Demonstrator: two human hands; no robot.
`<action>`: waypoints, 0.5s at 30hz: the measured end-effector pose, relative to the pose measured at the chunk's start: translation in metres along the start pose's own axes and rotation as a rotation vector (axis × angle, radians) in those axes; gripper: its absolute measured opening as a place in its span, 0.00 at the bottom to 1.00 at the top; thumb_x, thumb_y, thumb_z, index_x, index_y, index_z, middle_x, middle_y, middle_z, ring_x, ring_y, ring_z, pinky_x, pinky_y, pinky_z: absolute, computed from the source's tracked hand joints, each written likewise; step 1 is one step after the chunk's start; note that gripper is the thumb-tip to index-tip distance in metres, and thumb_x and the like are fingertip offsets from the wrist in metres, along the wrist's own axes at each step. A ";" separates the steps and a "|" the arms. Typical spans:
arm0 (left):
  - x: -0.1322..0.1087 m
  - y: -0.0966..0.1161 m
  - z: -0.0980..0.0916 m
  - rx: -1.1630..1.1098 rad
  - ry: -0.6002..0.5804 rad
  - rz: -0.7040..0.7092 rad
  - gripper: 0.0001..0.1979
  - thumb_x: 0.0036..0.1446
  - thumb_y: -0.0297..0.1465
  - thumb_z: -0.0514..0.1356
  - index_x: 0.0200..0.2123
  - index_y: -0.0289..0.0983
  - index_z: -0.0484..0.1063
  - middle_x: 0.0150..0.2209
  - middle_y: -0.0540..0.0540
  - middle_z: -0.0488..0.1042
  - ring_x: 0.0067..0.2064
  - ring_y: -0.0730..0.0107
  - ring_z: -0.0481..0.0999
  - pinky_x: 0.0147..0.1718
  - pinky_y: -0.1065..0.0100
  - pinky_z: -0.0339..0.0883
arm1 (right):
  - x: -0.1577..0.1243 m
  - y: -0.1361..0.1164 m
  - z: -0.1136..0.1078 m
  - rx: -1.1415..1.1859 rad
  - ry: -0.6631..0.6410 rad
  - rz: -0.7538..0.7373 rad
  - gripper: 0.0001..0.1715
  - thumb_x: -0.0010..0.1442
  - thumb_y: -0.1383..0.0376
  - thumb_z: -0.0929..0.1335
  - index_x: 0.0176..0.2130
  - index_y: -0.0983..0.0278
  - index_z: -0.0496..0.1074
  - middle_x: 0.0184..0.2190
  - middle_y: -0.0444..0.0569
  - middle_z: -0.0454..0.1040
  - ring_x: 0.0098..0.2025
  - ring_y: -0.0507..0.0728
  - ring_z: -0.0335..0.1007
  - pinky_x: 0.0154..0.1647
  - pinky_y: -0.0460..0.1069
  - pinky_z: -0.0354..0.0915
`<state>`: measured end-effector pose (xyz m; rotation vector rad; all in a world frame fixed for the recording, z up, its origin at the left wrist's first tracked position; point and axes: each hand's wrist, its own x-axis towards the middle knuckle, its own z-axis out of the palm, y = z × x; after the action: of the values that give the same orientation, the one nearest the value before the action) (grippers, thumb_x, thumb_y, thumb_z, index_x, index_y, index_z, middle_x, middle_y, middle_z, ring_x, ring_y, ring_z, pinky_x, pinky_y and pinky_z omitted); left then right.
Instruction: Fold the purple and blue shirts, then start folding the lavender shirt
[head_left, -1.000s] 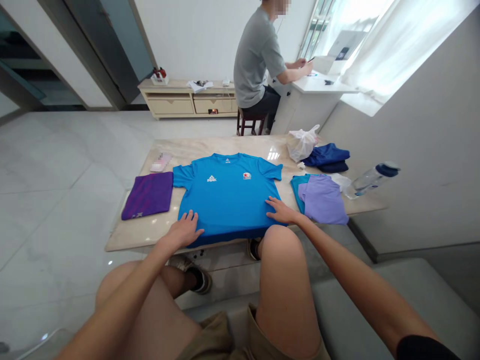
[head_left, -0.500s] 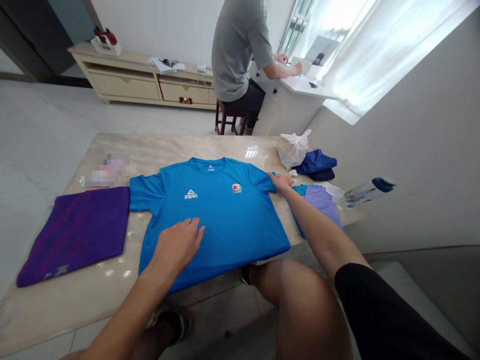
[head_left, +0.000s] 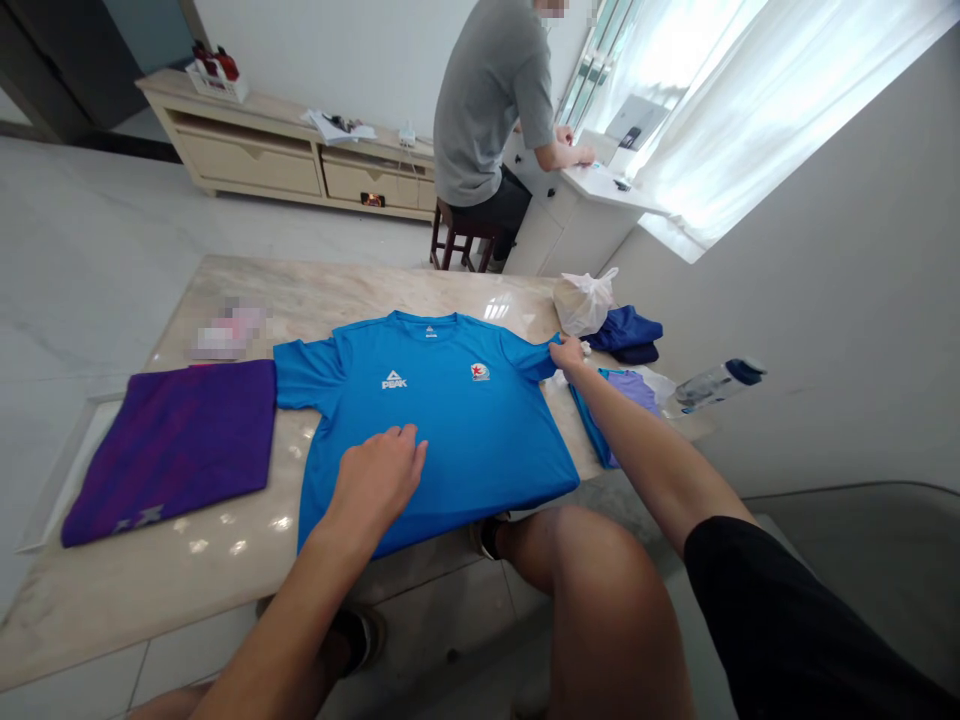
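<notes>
The blue shirt (head_left: 442, 420) lay spread face up across the middle of the frame, on the pale surface (head_left: 172, 590). Its body ran from the collar (head_left: 426, 320), high in the picture, down to the hem (head_left: 450, 524) at the surface's near edge, while the sleeves spread it widest from left to right.

The relation that seemed to matter most was at the right of centre. There the right hand (head_left: 570, 352) had its grip closed on the outer end of the sleeve (head_left: 527, 355) on that side, thumb and fingers pinched together with little gap. The cloth reached leftward from this grip to the chest, so nearly the whole shirt lay to the left of it and lower in the frame.

The left hand (head_left: 380, 478) was over the lower middle of the shirt, closer to the hem and to the body's centre than the right. Its grip was slack, fingers half bent and with no cloth visibly caught; whether they touched the shirt could not be told. The other sleeve (head_left: 309, 375), left of centre, was nearer this hand and met the edge of the purple cloth (head_left: 180, 440) at the frame's left.
</notes>
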<state>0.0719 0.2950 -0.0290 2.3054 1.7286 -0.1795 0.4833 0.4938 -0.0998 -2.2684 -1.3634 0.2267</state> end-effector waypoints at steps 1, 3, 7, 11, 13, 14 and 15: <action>-0.001 -0.001 0.000 -0.001 0.001 0.000 0.25 0.82 0.37 0.45 0.64 0.36 0.77 0.58 0.34 0.84 0.54 0.45 0.86 0.41 0.59 0.76 | -0.002 -0.008 -0.004 -0.001 0.011 -0.012 0.17 0.75 0.63 0.69 0.56 0.68 0.81 0.50 0.62 0.84 0.53 0.66 0.81 0.58 0.59 0.76; -0.002 -0.004 -0.001 -0.001 0.003 -0.003 0.25 0.81 0.37 0.45 0.64 0.36 0.77 0.58 0.33 0.84 0.54 0.45 0.86 0.41 0.58 0.76 | -0.007 -0.026 -0.009 -0.053 -0.016 -0.094 0.18 0.75 0.63 0.69 0.60 0.65 0.81 0.55 0.63 0.83 0.59 0.68 0.79 0.63 0.59 0.72; -0.001 -0.008 -0.002 0.000 -0.008 -0.015 0.25 0.81 0.37 0.45 0.64 0.35 0.77 0.58 0.32 0.83 0.53 0.43 0.86 0.41 0.57 0.77 | -0.023 -0.066 -0.007 -0.219 -0.123 -0.351 0.18 0.77 0.62 0.68 0.61 0.61 0.80 0.56 0.62 0.84 0.60 0.70 0.80 0.63 0.59 0.72; 0.001 -0.007 -0.002 0.001 -0.039 -0.013 0.25 0.81 0.38 0.46 0.64 0.35 0.77 0.57 0.33 0.84 0.53 0.42 0.86 0.42 0.57 0.77 | -0.035 -0.091 0.001 -0.083 -0.354 -0.431 0.18 0.81 0.58 0.65 0.58 0.64 0.79 0.41 0.56 0.87 0.36 0.60 0.84 0.47 0.52 0.76; 0.001 -0.007 -0.002 -0.001 -0.054 -0.011 0.24 0.81 0.38 0.46 0.64 0.35 0.77 0.57 0.33 0.84 0.53 0.43 0.86 0.42 0.57 0.76 | -0.036 -0.093 0.001 0.011 -0.399 -0.398 0.19 0.82 0.59 0.61 0.54 0.65 0.78 0.36 0.52 0.86 0.27 0.56 0.80 0.38 0.49 0.75; 0.002 -0.007 -0.002 -0.002 -0.059 -0.011 0.24 0.81 0.38 0.46 0.64 0.35 0.77 0.57 0.33 0.84 0.53 0.43 0.86 0.43 0.57 0.76 | -0.035 -0.091 0.000 0.022 -0.385 -0.377 0.19 0.82 0.61 0.60 0.53 0.65 0.78 0.36 0.52 0.86 0.26 0.55 0.80 0.37 0.48 0.74; 0.002 -0.007 -0.001 -0.002 -0.065 -0.011 0.24 0.81 0.38 0.46 0.63 0.35 0.77 0.57 0.32 0.84 0.53 0.43 0.86 0.43 0.58 0.76 | -0.034 -0.087 -0.001 0.003 -0.362 -0.360 0.18 0.81 0.64 0.60 0.53 0.65 0.78 0.36 0.51 0.87 0.27 0.54 0.80 0.37 0.47 0.74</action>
<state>0.0658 0.2987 -0.0291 2.2634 1.7096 -0.2516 0.3981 0.4977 -0.0603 -1.9961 -1.9220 0.5329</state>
